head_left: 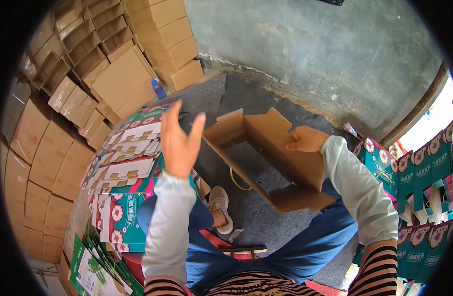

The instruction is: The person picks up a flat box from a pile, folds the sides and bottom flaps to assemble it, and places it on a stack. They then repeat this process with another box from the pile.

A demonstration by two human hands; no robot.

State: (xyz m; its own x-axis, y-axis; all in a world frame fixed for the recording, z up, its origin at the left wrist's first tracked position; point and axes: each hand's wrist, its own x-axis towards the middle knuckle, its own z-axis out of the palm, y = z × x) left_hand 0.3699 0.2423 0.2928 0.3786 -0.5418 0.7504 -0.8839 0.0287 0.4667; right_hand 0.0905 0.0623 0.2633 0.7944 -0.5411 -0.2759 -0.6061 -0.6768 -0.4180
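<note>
An unfolded cardboard box (271, 130) stands tilted between my knees, brown inside, with flaps along its upper edge. The floor shows through its middle, and a yellowish cord handle (236, 181) hangs from its near left wall. My right hand (308, 139) grips the upper right edge of the box, fingers curled over the wall. Left of the box, my left hand (179, 143) is raised with thumb and fingers apart, holding nothing. Below that hand lies a stack of flat printed cartons (130, 163), teal and pink with white tabs.
Brown cartons (41, 167) are piled high along the left. A blue bottle (158, 89) stands by them. Teal printed boxes (419, 182) are stacked at right, and green printed packaging (95, 269) lies at lower left. A grey wall (305, 44) closes the back.
</note>
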